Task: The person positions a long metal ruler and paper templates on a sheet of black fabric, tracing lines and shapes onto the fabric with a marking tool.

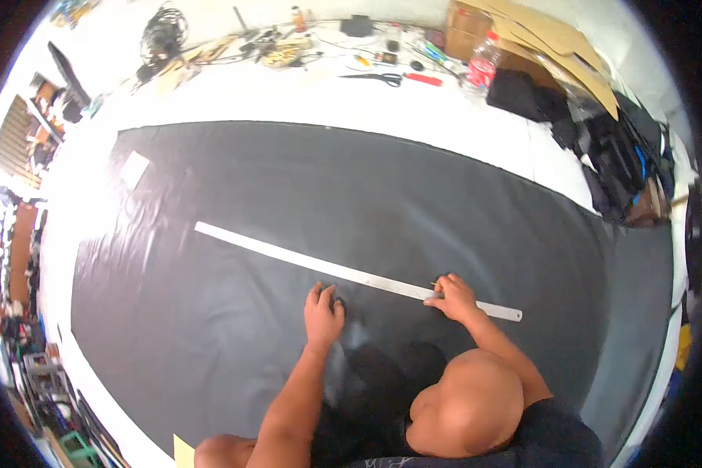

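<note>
My right hand [452, 298] touches the metal ruler [327, 267], pinch unclear; my left hand [324, 316] lies loosely spread on black sheeting [288, 179], so the ruler's unheld far end could swivel.

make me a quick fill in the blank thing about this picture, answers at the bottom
1. Of the left hand and the right hand, only the ____ hand touches the ruler.
2. The pale piece on the dark sheet lies nearer the ruler's ____ end, as pictured.
3. The flat object beside the scissors is coloured ____.

Missing words: right; left; red
</note>
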{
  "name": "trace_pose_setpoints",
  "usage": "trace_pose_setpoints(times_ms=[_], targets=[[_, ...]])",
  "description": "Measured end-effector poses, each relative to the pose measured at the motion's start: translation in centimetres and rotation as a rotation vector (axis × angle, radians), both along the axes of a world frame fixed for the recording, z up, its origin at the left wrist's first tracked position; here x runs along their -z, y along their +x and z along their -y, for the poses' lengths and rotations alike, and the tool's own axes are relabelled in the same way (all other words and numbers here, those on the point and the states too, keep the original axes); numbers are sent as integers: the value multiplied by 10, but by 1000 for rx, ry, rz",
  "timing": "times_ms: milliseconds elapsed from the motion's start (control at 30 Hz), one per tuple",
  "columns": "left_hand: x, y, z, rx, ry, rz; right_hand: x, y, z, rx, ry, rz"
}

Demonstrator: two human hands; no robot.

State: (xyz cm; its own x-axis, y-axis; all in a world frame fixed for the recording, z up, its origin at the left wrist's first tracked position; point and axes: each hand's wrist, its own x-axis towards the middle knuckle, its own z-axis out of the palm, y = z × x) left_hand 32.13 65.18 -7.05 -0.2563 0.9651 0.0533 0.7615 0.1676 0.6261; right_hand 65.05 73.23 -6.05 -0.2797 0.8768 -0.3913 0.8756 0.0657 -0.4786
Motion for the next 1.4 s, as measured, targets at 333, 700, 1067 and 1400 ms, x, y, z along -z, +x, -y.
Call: trace_pose_setpoints(times_ms=[333,700,1067,1400], targets=[[15,-4,12,-116,15,-18,0,-2,1,-120,40,50],[28,16,2,-155,-11,-173,7,-3,6,-115,135,-43],[22,-16,-119,-169,72,-179,10,59,-112,31,343,-73],[36,-39,-276,-209,63,-289,6,40,-243,-20,387,-38]])
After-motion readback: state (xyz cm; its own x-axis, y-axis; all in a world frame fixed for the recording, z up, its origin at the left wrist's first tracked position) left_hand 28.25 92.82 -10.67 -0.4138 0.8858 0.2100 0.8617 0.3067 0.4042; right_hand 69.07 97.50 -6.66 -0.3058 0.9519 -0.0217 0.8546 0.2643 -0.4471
